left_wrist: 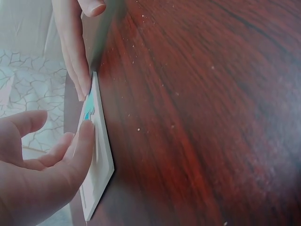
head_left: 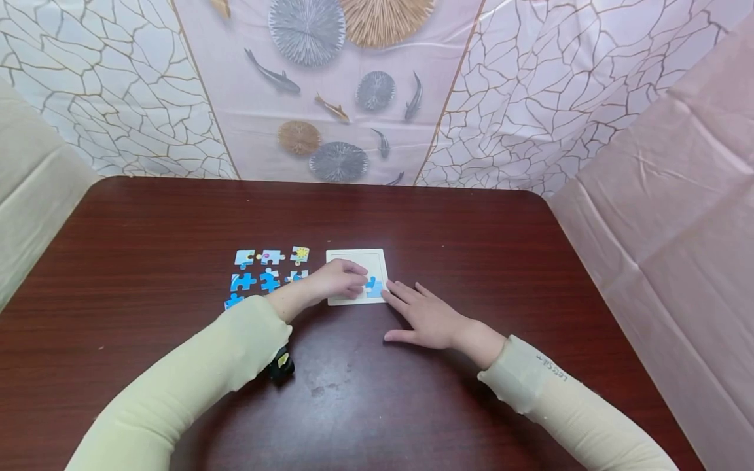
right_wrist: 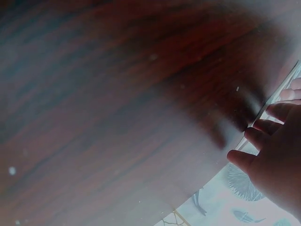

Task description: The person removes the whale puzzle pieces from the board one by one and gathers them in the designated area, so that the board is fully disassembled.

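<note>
A white puzzle tray with a raised rim lies on the table. In its lower right corner sits a blue jigsaw piece. My left hand reaches over the tray, its loosely bent fingers at the left edge of that piece; in the left wrist view a fingertip overlaps the blue patch. No piece shows between the thumb and fingers. My right hand lies spread, with fingertips right at the tray's right rim and the thumb held apart. The right wrist view shows these fingers extended along the table.
Left of the tray, loose jigsaw pieces lie in rough rows, some with yellow and pink patterns; the left forearm partly covers them. A black strap device shows at the left wrist. Patterned cloth hangs behind the brown table.
</note>
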Tool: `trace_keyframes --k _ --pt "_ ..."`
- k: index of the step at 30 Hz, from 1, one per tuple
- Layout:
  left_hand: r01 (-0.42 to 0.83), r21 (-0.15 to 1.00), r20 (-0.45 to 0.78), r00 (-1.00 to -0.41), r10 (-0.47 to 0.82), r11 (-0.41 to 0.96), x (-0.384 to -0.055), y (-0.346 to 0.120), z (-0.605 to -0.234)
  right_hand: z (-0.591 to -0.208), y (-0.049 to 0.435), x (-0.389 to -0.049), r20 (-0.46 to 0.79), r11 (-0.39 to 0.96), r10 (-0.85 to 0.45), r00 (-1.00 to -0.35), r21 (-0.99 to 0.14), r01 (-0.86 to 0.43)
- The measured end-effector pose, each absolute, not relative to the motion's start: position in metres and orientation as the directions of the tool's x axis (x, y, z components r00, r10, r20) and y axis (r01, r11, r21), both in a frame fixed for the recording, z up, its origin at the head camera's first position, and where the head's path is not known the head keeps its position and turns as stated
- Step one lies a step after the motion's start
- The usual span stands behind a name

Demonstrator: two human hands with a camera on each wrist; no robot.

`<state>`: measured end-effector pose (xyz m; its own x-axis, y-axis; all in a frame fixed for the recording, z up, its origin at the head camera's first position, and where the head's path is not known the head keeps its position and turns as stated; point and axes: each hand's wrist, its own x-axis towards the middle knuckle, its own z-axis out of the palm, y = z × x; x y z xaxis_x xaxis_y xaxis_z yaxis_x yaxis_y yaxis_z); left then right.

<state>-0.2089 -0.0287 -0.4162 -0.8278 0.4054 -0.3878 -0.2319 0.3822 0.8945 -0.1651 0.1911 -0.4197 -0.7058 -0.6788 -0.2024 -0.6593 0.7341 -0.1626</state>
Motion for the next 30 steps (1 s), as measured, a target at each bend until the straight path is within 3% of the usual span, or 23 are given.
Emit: trace_keyframes --k 11,20,30 --pt "-0.132 0.892 -0.298 -0.892 0.342 0.432 -0.214 -0.019 -0.423 -0.422 0.192 -0.166 -0.196 0.73 -0.683 -0.704 -0.157 -0.665" --pt "-0.274 0.898 -0.37 -0.893 0.256 0.343 -0.215 -0.005 -0.419 -0.421 0.192 -0.165 -0.178 0.716 -0.698 -0.693 -0.158 -0.68" --pt "-0.244 0.886 -0.352 -0.908 0.229 0.394 -0.218 -0.013 -0.419 -0.421 0.192 -0.165 -0.178 0.714 -0.7 -0.692 -0.154 -0.683"
